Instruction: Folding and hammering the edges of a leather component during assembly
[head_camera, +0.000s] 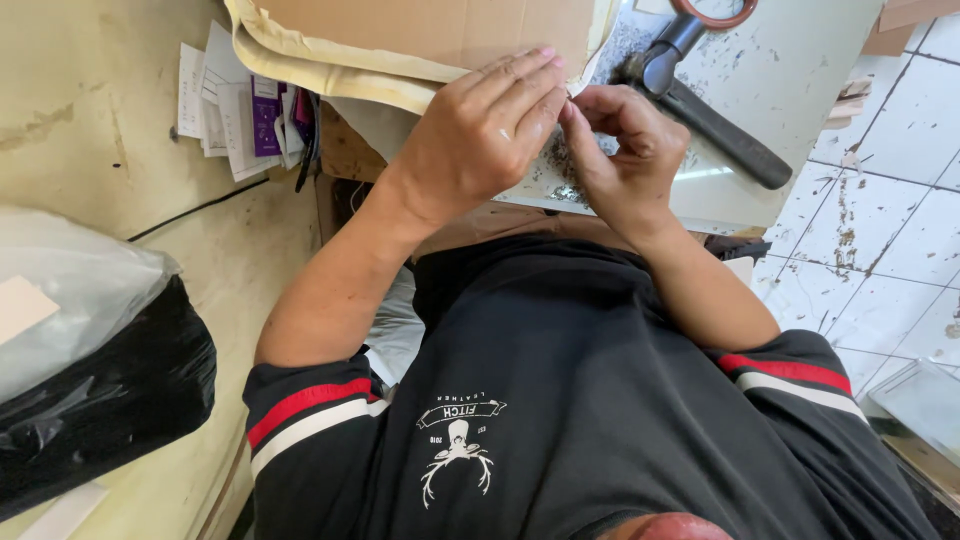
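Just fingertips (565, 110) together over slab (720, 195)

A pale cream sheet of thin paper-like material (330, 75) lies folded under a brown cardboard piece (420, 25). Its front edge sits pinched at the fingertips, over the white speckled worktop (790, 60).
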